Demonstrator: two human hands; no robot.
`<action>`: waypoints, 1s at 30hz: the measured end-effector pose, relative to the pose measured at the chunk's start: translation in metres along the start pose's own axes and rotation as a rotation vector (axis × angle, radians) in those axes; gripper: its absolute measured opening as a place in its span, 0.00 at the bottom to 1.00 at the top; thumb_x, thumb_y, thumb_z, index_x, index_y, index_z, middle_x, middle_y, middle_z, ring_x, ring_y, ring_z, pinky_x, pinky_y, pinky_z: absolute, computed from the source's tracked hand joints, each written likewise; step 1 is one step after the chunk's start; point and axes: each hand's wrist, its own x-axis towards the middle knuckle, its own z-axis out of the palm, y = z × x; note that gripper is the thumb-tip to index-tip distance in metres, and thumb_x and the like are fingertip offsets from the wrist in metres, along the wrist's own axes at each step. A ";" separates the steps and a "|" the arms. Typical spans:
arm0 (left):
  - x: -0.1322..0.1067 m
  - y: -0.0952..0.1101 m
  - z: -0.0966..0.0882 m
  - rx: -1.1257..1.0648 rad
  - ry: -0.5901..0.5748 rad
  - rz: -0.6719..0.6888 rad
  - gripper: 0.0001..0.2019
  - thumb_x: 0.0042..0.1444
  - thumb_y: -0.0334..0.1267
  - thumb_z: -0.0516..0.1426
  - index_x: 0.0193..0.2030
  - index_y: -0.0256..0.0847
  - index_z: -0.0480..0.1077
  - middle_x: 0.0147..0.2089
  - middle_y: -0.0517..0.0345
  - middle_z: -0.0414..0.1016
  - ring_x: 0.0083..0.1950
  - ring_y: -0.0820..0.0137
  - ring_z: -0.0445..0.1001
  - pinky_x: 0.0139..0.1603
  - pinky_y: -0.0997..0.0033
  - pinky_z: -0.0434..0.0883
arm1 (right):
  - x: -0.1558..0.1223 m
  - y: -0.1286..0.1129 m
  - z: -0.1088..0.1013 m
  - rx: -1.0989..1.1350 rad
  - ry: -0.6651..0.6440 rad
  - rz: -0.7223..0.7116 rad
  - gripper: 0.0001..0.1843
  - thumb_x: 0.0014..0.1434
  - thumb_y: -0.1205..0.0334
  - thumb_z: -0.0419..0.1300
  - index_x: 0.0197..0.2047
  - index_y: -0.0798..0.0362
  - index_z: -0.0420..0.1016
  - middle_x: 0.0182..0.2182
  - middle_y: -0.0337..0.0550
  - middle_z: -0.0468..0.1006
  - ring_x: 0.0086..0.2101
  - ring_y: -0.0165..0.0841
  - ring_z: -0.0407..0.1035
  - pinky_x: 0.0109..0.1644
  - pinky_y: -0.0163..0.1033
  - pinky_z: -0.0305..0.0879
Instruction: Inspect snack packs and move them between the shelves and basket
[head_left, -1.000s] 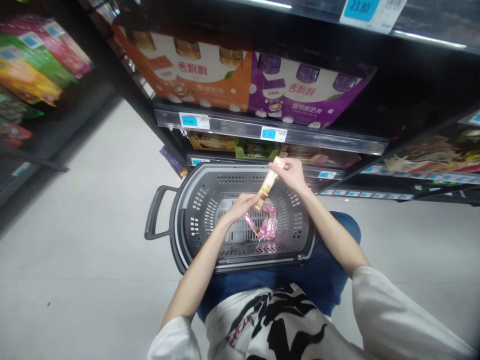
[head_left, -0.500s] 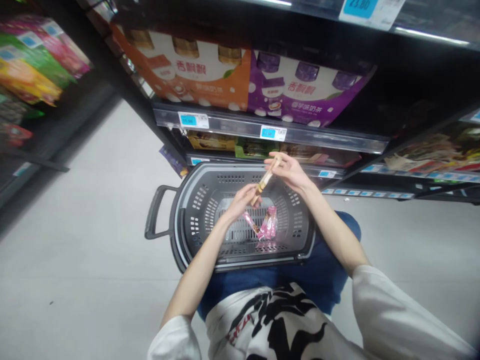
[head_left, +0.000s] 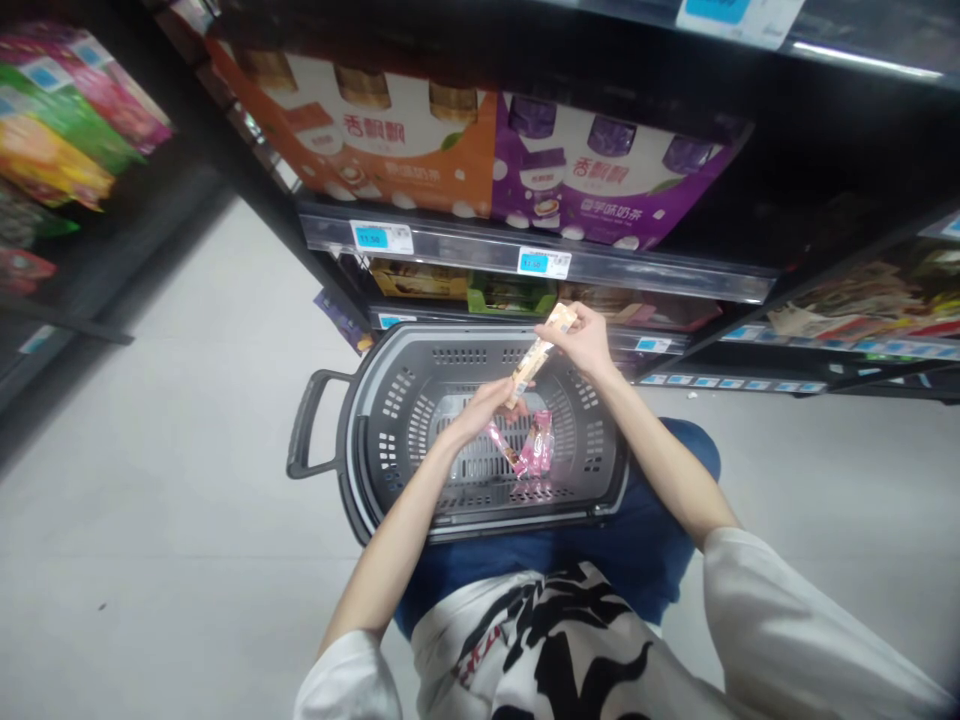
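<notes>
Both hands hold a long tan snack packet (head_left: pixel 537 358) over a dark grey shopping basket (head_left: pixel 390 440) on the floor. My right hand (head_left: pixel 585 342) pinches the packet's upper end. Its lower end sits in the closed fingers of my left hand (head_left: pixel 484 408). The packet slants from lower left to upper right. Two pink packets (head_left: pixel 534 450) lie on the basket's bottom, just under my left hand.
Black store shelves stand right behind the basket, with an orange box (head_left: pixel 390 140), a purple box (head_left: pixel 600 170) and price tags (head_left: pixel 544 263) on the rail. More coloured bags (head_left: pixel 60 130) fill a shelf at far left. The basket's handle (head_left: pixel 304 425) sticks out left over grey floor.
The packet has been turned between my hands: edge-on half a second ago, its flat face shows again. My right hand has shifted slightly right and its fingers have closed more.
</notes>
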 end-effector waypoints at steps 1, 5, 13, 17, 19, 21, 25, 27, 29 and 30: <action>0.000 0.000 0.000 -0.016 0.004 -0.003 0.37 0.59 0.65 0.56 0.58 0.29 0.73 0.31 0.52 0.76 0.27 0.73 0.69 0.30 0.72 0.68 | 0.000 0.000 0.000 0.001 0.002 0.000 0.31 0.36 0.44 0.78 0.27 0.51 0.63 0.25 0.36 0.76 0.22 0.25 0.65 0.20 0.31 0.58; 0.002 -0.003 -0.001 -0.056 0.069 0.008 0.35 0.60 0.65 0.55 0.54 0.30 0.75 0.31 0.54 0.73 0.26 0.74 0.68 0.27 0.72 0.67 | 0.000 0.001 0.000 0.009 -0.016 0.007 0.30 0.37 0.44 0.78 0.28 0.52 0.65 0.26 0.36 0.75 0.26 0.26 0.68 0.26 0.31 0.64; 0.008 -0.005 -0.006 0.127 0.447 0.236 0.25 0.49 0.47 0.69 0.52 0.39 0.73 0.36 0.60 0.72 0.26 0.78 0.64 0.24 0.77 0.64 | -0.001 0.008 0.001 0.183 -0.212 0.337 0.28 0.42 0.51 0.78 0.42 0.52 0.73 0.34 0.39 0.81 0.31 0.30 0.75 0.27 0.30 0.73; 0.009 -0.005 -0.009 0.111 0.464 0.271 0.25 0.49 0.46 0.69 0.52 0.39 0.72 0.37 0.59 0.72 0.25 0.78 0.64 0.23 0.77 0.64 | 0.002 0.005 -0.005 0.151 -0.290 0.388 0.22 0.42 0.56 0.79 0.35 0.58 0.77 0.31 0.46 0.82 0.30 0.31 0.76 0.30 0.30 0.77; 0.010 -0.005 -0.009 0.080 0.452 0.292 0.27 0.49 0.46 0.68 0.55 0.40 0.70 0.38 0.59 0.71 0.27 0.77 0.65 0.24 0.77 0.65 | 0.009 0.001 -0.015 0.131 -0.235 0.379 0.21 0.42 0.59 0.79 0.35 0.59 0.78 0.29 0.46 0.82 0.29 0.32 0.77 0.29 0.30 0.76; 0.010 -0.004 -0.009 0.054 0.444 0.288 0.27 0.50 0.46 0.67 0.55 0.41 0.68 0.38 0.60 0.70 0.29 0.76 0.67 0.25 0.77 0.66 | 0.018 -0.003 -0.032 0.116 -0.120 0.364 0.17 0.45 0.62 0.78 0.34 0.59 0.77 0.27 0.45 0.81 0.28 0.31 0.76 0.27 0.30 0.74; 0.008 -0.001 -0.008 0.066 0.430 0.236 0.21 0.52 0.46 0.64 0.50 0.40 0.70 0.38 0.59 0.69 0.32 0.75 0.70 0.27 0.77 0.66 | 0.039 -0.005 -0.077 0.162 0.196 0.370 0.07 0.55 0.70 0.69 0.34 0.56 0.74 0.26 0.39 0.78 0.27 0.27 0.74 0.28 0.30 0.72; 0.007 0.000 -0.007 0.080 0.412 0.220 0.19 0.53 0.46 0.63 0.49 0.40 0.71 0.39 0.58 0.70 0.33 0.74 0.71 0.28 0.77 0.67 | 0.047 -0.003 -0.097 0.255 0.372 0.375 0.07 0.57 0.74 0.63 0.33 0.55 0.70 0.23 0.34 0.75 0.24 0.25 0.71 0.29 0.30 0.70; 0.007 0.000 -0.006 0.095 0.391 0.209 0.19 0.54 0.47 0.62 0.49 0.39 0.71 0.39 0.58 0.71 0.33 0.74 0.71 0.29 0.76 0.66 | 0.055 0.001 -0.112 0.318 0.532 0.367 0.09 0.58 0.76 0.59 0.32 0.53 0.66 0.20 0.30 0.70 0.21 0.22 0.68 0.29 0.28 0.70; 0.007 -0.001 -0.005 0.105 0.378 0.205 0.19 0.54 0.47 0.62 0.49 0.39 0.71 0.40 0.58 0.71 0.33 0.74 0.72 0.29 0.76 0.66 | 0.058 0.004 -0.116 0.318 0.581 0.353 0.10 0.58 0.76 0.58 0.31 0.53 0.64 0.19 0.28 0.68 0.20 0.21 0.67 0.29 0.27 0.69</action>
